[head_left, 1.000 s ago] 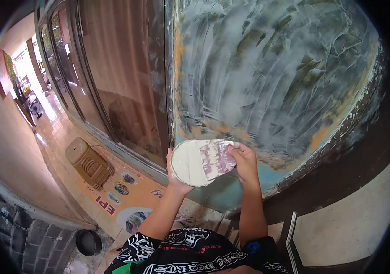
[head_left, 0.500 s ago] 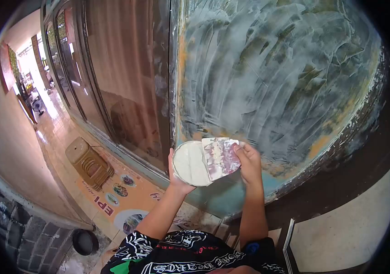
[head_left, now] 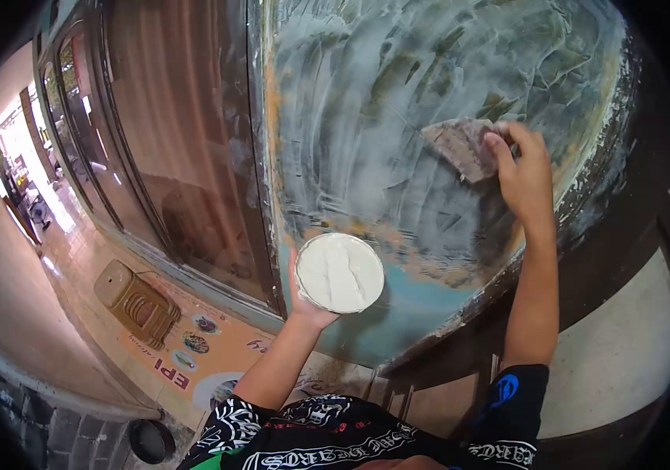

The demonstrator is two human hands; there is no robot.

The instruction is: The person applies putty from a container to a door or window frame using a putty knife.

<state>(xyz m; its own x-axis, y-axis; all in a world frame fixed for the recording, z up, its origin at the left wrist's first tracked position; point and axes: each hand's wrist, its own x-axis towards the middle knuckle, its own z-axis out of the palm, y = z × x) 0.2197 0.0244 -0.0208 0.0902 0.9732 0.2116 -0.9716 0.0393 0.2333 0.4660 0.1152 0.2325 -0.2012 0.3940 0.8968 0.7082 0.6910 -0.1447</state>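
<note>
My left hand (head_left: 307, 304) holds a round tub of white paste (head_left: 340, 272) from its left and underside, with the paste facing up and a ridge across its surface. Up and to the right, my right hand (head_left: 525, 160) pinches a flat, paste-smeared scraper (head_left: 464, 147) by its right end. The scraper is at the wall (head_left: 366, 102), which is streaked with white and grey smears; whether its edge touches the surface I cannot tell. Teal paint shows on the wall below the smeared part.
Left of the wall are brown-framed glass panels (head_left: 186, 157). A stack of brown plastic stools (head_left: 135, 301) stands on an orange printed banner (head_left: 170, 352). A dark round basin (head_left: 151, 440) sits at the lower left by grey blocks (head_left: 68, 427).
My right hand has moved the scraper off the tub, up and right to the wall. The tub stays in my left hand, its paste now fully visible. The view has shifted slightly right.
</note>
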